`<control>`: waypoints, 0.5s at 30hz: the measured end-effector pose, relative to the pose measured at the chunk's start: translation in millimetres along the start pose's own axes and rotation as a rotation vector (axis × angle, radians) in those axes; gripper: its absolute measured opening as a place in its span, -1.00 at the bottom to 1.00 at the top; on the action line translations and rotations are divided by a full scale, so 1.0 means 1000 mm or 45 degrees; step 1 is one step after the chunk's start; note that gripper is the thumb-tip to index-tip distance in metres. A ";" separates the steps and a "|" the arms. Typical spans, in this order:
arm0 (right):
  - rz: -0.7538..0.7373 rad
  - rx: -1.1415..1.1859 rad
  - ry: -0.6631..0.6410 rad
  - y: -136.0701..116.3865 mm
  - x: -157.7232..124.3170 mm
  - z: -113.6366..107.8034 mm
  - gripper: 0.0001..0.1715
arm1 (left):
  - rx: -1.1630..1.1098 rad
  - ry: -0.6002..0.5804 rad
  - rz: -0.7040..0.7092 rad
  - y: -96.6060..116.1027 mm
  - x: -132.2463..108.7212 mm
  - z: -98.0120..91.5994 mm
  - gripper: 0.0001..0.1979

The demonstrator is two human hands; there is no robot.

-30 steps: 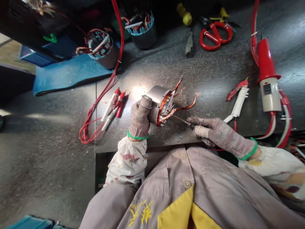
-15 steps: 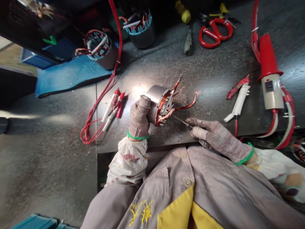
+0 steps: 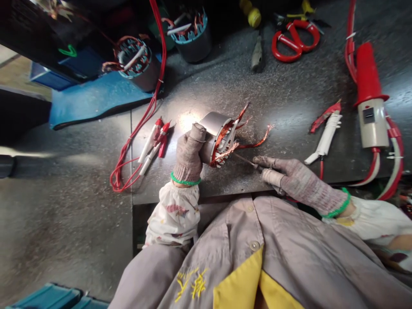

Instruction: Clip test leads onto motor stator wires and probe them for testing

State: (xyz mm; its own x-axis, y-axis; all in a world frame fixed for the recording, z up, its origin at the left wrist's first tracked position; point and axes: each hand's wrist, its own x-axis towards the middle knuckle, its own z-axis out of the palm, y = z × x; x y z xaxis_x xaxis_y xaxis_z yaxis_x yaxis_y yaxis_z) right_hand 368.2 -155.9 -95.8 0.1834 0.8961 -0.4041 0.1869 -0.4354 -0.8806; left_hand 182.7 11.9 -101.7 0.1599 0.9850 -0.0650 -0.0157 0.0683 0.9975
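A motor stator [image 3: 215, 123], a grey metal ring with copper windings and white insulation at its right end, lies on its side on the bench. My left hand [image 3: 189, 152], in a knitted glove, is closed around its left side. Loose copper wire ends [image 3: 257, 143] stick out to the right. In my gloved right hand [image 3: 283, 174] is a thin-shafted tool [image 3: 245, 160], perhaps a screwdriver; the fingers hide its handle. Its tip reaches the lower edge of the windings, but whether it touches them I cannot tell.
Red leads with white-sleeved clips [image 3: 154, 141] lie left of the stator. Two more stators [image 3: 141, 73] [image 3: 193, 45] stand behind. Red-handled scissors [image 3: 294, 45] and a grey-handled tool [image 3: 256, 56] lie at the back. A red-and-white switched device [image 3: 371, 116] and a white-wrapped clip [image 3: 326, 137] are on the right.
The whole view has shifted slightly. Both hands keep their grips, and the tool stays at the lower edge of the windings.
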 end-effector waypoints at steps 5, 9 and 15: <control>0.306 0.345 -0.130 -0.009 -0.006 0.004 -0.34 | 0.029 0.047 0.050 -0.002 0.001 0.000 -0.59; 0.395 0.466 -0.129 -0.013 -0.006 0.005 -0.33 | -0.027 0.006 0.020 0.001 0.000 0.002 -0.60; 0.460 0.617 -0.049 -0.016 -0.012 0.015 -0.35 | -0.032 -0.016 -0.029 0.004 -0.003 0.004 -0.55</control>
State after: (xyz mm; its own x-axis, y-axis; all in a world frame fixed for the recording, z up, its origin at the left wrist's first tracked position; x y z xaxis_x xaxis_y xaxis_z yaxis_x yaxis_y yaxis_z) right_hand 348.7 -158.8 -80.8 0.1168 0.7054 -0.6991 -0.3435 -0.6318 -0.6949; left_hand 186.3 8.3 -97.3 0.1726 0.9811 -0.0875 -0.0367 0.0952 0.9948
